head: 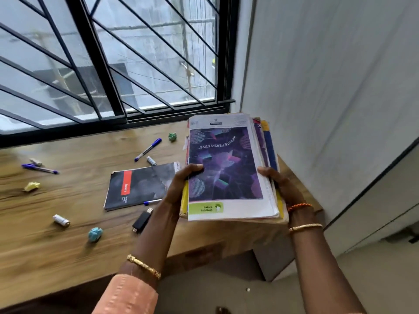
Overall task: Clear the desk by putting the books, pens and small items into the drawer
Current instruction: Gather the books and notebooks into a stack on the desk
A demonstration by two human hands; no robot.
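A stack of books point(229, 164) with a purple cover on top is held over the right end of the wooden desk point(56, 241). My left hand point(181, 184) grips its left edge, thumb on the cover. My right hand point(281, 184) grips its right edge. A black notebook with a red stripe point(138, 185) lies flat to the left of the stack. Pens lie on the desk: one blue point(148, 149) near the window, one point(39, 168) at far left, one point(152, 202) by the notebook. No drawer is visible.
Small items are scattered on the desk: a black USB stick point(141, 220), batteries point(61, 220) point(151, 160), and crumpled paper balls in blue point(95, 234), yellow point(32, 186) and green point(172, 136). A barred window point(108, 64) runs behind the desk, a white wall point(328, 87) to the right.
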